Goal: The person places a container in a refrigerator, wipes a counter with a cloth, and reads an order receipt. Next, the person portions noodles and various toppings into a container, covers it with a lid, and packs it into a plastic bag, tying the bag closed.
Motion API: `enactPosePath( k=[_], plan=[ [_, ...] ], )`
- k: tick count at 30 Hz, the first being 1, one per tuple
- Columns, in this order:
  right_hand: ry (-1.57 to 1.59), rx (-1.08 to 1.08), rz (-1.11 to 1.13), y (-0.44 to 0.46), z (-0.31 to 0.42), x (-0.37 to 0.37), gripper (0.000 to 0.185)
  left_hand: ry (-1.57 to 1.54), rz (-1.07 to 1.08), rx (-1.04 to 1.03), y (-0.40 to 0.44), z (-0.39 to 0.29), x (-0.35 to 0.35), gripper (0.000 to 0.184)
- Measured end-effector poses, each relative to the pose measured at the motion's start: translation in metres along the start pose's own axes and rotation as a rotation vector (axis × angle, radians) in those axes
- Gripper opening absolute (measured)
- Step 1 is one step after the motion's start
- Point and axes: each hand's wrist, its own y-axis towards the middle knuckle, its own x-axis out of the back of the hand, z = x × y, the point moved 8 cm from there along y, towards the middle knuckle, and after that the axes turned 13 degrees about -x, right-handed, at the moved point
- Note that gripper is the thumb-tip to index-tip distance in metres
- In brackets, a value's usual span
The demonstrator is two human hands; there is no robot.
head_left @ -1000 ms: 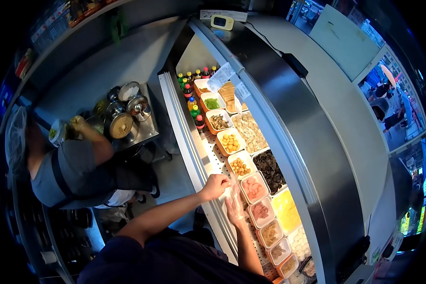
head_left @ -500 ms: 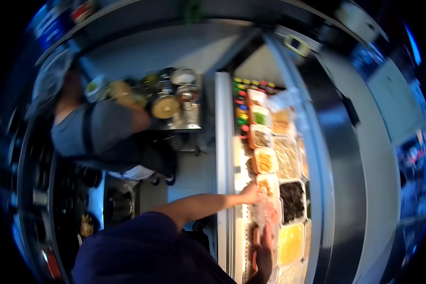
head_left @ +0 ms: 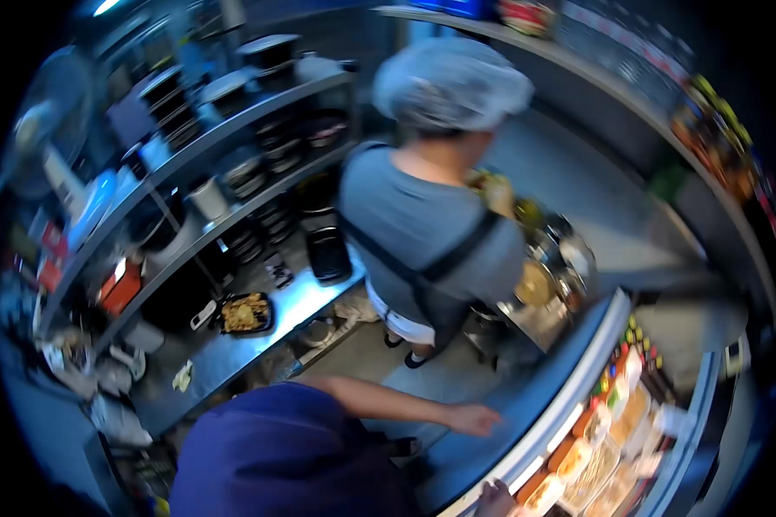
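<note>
My left hand (head_left: 474, 420) is stretched out over the floor, just left of the lit display case's frame (head_left: 569, 388). Motion blurs its fingers, and whether they hold anything is too unclear to tell. Low in the view, my right hand (head_left: 495, 498) is at the near edge of the case, beside a white-rimmed food tub (head_left: 543, 495). Only part of it shows, dark and smeared, so its fingers cannot be read. More tubs and small bottles stand inside the case.
A co-worker (head_left: 422, 215) in a hair net and apron stands ahead, at a counter with metal pots (head_left: 536, 284). On the left, shelves (head_left: 233, 129) hold stacked containers above a steel worktop (head_left: 293, 314), where a black tray of food (head_left: 246, 314) sits.
The view has swung left toward the co-worker and the shelves. My left hand has moved away from the food tubs and out of the case; my right hand is now low, at its edge.
</note>
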Motion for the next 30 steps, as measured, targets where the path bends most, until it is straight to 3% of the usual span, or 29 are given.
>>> enactPosePath(
  k=[1, 2, 3, 4, 5, 7, 9, 11, 12, 14, 16, 17, 18, 19, 22, 24, 28, 30],
  plan=[
    [0.043, 0.17, 0.053, 0.012, 0.058, -0.025, 0.037, 0.152, 0.002, 0.231, -0.053, 0.001, 0.056, 0.048],
    [-0.079, 0.444, 0.131, 0.017, 0.126, -0.059, 0.032, 0.245, -0.191, 0.221, -0.12, 0.009, 0.108, 0.049],
    [0.16, 0.403, 0.386, 0.009, 0.206, -0.069, 0.036, 0.276, -0.242, 0.42, -0.184, -0.003, 0.152, 0.049],
    [0.345, 0.528, 0.505, 0.006, 0.261, -0.113, 0.029, 0.291, -0.373, 0.551, -0.255, -0.006, 0.191, 0.047],
    [0.526, 0.415, 0.779, -0.018, 0.332, -0.145, 0.026, 0.204, -0.568, 0.635, -0.33, -0.012, 0.221, 0.047],
    [0.695, 0.547, 1.066, -0.061, 0.478, -0.203, 0.019, 0.177, -0.875, 0.823, -0.469, -0.018, 0.257, 0.045],
    [0.678, 0.525, 1.098, -0.082, 0.609, -0.27, 0.017, 0.21, -1.078, 0.838, -0.565, -0.042, 0.281, 0.043],
    [0.876, 0.532, 1.139, -0.094, 0.737, -0.341, 0.021, 0.181, -1.233, 0.906, -0.624, -0.066, 0.291, 0.043],
    [0.956, 0.358, 1.248, -0.107, 0.791, -0.371, 0.026, 0.093, -1.335, 0.879, -0.648, -0.073, 0.292, 0.044],
    [0.972, 0.149, 1.182, -0.109, 0.876, -0.431, 0.028, 0.025, -1.459, 0.841, -0.683, -0.073, 0.288, 0.043],
    [0.935, 0.136, 1.147, -0.112, 0.927, -0.466, 0.029, 0.013, -1.644, 0.77, -0.73, -0.059, 0.269, 0.036],
    [0.996, 0.007, 1.119, -0.113, 0.936, -0.481, 0.019, 0.092, -1.714, 0.842, -0.754, -0.057, 0.257, 0.032],
    [0.882, -0.02, 1.15, -0.096, 0.944, -0.518, 0.02, 0.276, -1.674, 0.921, -0.793, -0.043, 0.243, 0.029],
    [0.971, -0.043, 1.218, -0.092, 0.948, -0.53, 0.02, 0.436, -1.788, 1.075, -0.822, -0.068, 0.243, 0.025],
    [1.09, 0.023, 1.284, -0.115, 0.949, -0.499, 0.014, 1.033, -1.837, 1.693, -0.922, -0.11, 0.204, 0.036],
    [1.205, 0.056, 1.329, -0.108, 0.952, -0.487, 0.007, 0.936, -1.76, 2.019, -0.965, -0.093, 0.164, 0.04],
    [1.226, 0.14, 1.402, -0.11, 0.922, -0.445, 0.009, 0.884, -1.586, 1.944, -1.036, -0.04, 0.133, 0.033],
    [1.207, 0.143, 1.296, -0.131, 0.875, -0.401, 0.01, 0.637, -1.49, 1.973, -1.052, -0.023, 0.131, 0.03]
  ],
)
